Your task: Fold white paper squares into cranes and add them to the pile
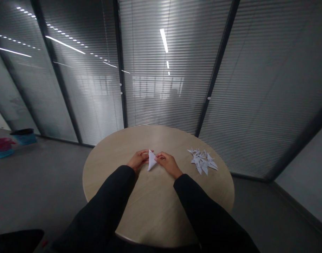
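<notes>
A small piece of white paper folded into a triangle (152, 161) is held between both hands over the middle of the round table (155, 200). My left hand (139, 159) grips its left side, the fingers partly behind the paper. On the right edge, the thumb and fingertips of my right hand (168, 162) pinch it. The paper's long edge faces left, with one corner pointing away from me and another toward me. To the right lies a loose pile of folded white paper pieces (203, 161) with pointed tips, resembling paper cranes.
Glass partition panels with blinds (166, 102) rise just behind the table's far edge. Two bins with blue sides, one black-lined (24, 137) and one with a red liner (2, 146), stand on the floor at far left. Something dark (17, 240) shows at lower left.
</notes>
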`<state>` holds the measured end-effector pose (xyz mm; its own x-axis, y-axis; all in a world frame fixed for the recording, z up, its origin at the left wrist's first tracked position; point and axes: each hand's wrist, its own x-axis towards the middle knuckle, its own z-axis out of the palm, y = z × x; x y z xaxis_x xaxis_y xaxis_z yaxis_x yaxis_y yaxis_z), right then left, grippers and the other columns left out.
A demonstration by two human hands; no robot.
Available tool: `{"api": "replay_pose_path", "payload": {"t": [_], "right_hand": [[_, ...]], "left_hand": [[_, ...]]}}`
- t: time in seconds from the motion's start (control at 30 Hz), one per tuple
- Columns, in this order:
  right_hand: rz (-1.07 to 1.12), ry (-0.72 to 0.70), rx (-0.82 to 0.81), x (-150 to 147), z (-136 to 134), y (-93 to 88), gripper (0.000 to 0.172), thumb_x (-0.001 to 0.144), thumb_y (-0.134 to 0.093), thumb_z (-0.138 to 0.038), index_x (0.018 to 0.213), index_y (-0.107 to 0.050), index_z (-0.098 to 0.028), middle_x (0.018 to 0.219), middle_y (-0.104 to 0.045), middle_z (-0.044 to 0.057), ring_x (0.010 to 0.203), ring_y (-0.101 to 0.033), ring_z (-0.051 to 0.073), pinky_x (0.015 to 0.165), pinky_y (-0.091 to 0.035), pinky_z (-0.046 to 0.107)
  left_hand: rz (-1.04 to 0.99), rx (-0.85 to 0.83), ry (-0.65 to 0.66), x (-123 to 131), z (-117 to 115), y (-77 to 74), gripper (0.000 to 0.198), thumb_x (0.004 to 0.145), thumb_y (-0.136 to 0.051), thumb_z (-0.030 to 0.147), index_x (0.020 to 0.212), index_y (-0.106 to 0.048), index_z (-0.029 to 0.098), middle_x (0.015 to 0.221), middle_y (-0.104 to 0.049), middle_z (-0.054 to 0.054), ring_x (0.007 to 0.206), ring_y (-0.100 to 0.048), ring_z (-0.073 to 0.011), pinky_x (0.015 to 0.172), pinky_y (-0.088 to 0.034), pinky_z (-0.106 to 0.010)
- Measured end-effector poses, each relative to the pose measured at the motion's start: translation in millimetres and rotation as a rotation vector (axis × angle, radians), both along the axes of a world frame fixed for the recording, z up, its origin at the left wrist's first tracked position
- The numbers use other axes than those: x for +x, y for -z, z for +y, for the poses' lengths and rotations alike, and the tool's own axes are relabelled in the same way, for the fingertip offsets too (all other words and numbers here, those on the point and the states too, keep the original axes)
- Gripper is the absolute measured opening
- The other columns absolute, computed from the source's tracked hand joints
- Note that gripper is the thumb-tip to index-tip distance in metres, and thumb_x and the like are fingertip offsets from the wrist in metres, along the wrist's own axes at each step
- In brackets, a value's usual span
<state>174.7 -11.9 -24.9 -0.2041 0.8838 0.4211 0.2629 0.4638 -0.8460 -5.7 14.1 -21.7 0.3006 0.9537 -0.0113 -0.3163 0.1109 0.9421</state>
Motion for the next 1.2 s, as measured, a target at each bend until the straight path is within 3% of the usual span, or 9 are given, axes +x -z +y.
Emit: {"api": "replay_pose_path", "payload": {"t": [0.3,0.5,0.73,1.2], "right_hand": [[-0.044,0.14,0.093,2.9,-0.5,-2.8,0.016,0.076,-0.061,-0.035,0.076,-0.063,-0.02,0.075,-0.067,0.002,0.072,-0.06,0.016,0.071,-0.047,0.028],[0.01,0.191,0.035,3.6,4.3,0.8,0.016,0.074,-0.062,-0.036,0.076,-0.063,-0.02,0.073,-0.066,0.002,0.069,-0.059,0.016,0.065,-0.048,0.028],[0.048,0.177,0.023,1.1,4.6,1.5,0.019,0.073,-0.062,-0.039,0.075,-0.063,-0.02,0.071,-0.065,0.002,0.066,-0.059,0.016,0.063,-0.048,0.028],[0.046,0.163,0.061,-0.9,3.2,1.6,0.018,0.074,-0.064,-0.037,0.079,-0.064,-0.019,0.075,-0.065,0.002,0.071,-0.059,0.016,0.069,-0.049,0.029]], "left_hand": [[0.006,0.159,-0.014,7.6,-3.5,-0.6,0.034,0.06,-0.083,0.031,0.085,-0.072,0.011,0.082,-0.071,-0.009,0.07,-0.063,-0.0144,0.071,-0.048,-0.024],[0.008,0.203,-0.046,9.8,-9.9,-3.5,0.053,0.066,-0.077,0.05,0.105,-0.07,0.015,0.09,-0.071,-0.01,0.074,-0.063,-0.015,0.074,-0.048,-0.027],[0.036,0.267,-0.064,10.3,-10.2,-5.4,0.049,0.052,-0.087,0.04,0.09,-0.072,0.014,0.088,-0.072,-0.009,0.077,-0.064,-0.0181,0.073,-0.049,-0.029],[0.046,0.261,-0.148,13.7,-13.6,-12.1,0.043,0.051,-0.086,0.041,0.079,-0.07,0.013,0.077,-0.072,-0.009,0.07,-0.065,-0.0189,0.072,-0.049,-0.031]]}}
